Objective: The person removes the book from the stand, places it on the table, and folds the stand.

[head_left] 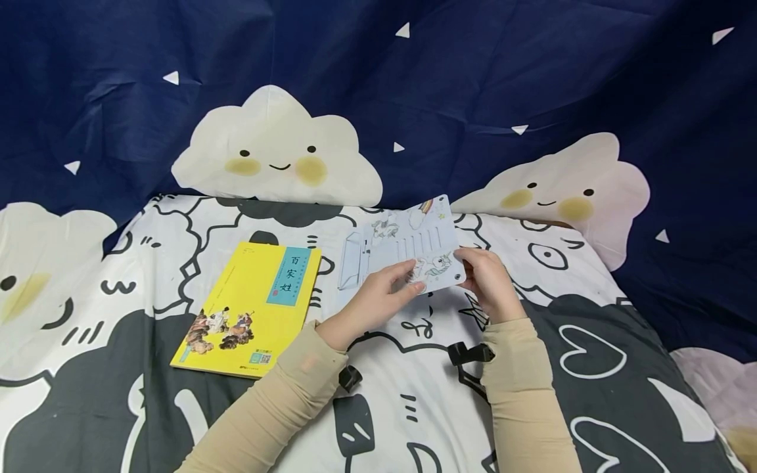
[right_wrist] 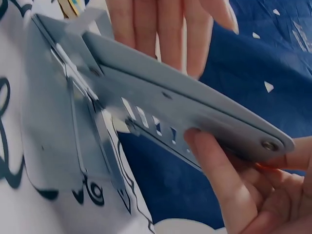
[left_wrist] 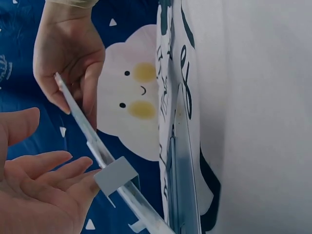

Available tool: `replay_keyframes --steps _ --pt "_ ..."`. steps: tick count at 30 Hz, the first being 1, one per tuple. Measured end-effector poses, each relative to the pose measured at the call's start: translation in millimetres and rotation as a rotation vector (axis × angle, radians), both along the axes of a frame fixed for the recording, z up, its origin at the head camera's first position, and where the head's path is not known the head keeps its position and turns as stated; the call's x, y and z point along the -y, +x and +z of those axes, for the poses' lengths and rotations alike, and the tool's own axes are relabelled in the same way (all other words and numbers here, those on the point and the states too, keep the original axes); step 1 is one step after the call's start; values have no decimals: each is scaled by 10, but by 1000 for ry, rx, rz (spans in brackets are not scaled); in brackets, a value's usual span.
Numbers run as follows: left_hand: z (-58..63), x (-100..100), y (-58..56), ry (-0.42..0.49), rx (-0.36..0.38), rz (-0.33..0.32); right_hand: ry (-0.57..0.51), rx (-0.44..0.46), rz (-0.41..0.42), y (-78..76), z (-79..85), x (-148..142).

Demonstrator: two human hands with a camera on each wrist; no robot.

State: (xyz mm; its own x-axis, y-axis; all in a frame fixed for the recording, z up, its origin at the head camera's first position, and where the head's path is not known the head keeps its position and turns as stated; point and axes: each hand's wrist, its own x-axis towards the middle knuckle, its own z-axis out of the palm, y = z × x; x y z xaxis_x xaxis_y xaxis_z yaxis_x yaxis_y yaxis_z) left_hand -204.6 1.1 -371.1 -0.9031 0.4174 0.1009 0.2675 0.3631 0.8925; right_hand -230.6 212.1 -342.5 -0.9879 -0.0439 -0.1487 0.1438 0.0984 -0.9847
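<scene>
A pale blue book stand (head_left: 414, 230) with unicorn and rainbow prints is tilted up above the bed, its slotted panel raised from a lower plate (right_wrist: 48, 112). My right hand (head_left: 489, 286) grips the panel's right edge; in the right wrist view the index finger (right_wrist: 217, 168) lies against its back near the slots. My left hand (head_left: 378, 299) is at the panel's near left side. In the left wrist view that hand's fingers (left_wrist: 53, 168) are loosely extended next to a small grey clip (left_wrist: 117, 175). Whether they touch the stand is hard to tell.
To the left of the stand lies a yellow book (head_left: 248, 315) with a blue title label. Black-and-white patterned bedding (head_left: 408, 407) spreads underneath. A dark blue cloth (head_left: 331, 52) with white triangles and smiling cloud shapes (head_left: 278, 151) hangs behind.
</scene>
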Motion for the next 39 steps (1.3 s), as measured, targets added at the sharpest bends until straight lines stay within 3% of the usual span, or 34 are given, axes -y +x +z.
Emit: replay_keyframes --steps 10,15,23,31,39 --pt "-12 101 -84 34 -17 96 57 75 96 -61 -84 -231" --pt "-54 233 -183 29 8 186 89 132 135 -79 -159 -339" --pt "-139 426 -359 -40 165 349 111 203 190 -128 -300 -474" --pt "-234 522 -473 72 407 441 182 278 241 -157 -421 -532" --pt "-248 531 -474 47 414 436 186 323 271 -175 -528 -561"
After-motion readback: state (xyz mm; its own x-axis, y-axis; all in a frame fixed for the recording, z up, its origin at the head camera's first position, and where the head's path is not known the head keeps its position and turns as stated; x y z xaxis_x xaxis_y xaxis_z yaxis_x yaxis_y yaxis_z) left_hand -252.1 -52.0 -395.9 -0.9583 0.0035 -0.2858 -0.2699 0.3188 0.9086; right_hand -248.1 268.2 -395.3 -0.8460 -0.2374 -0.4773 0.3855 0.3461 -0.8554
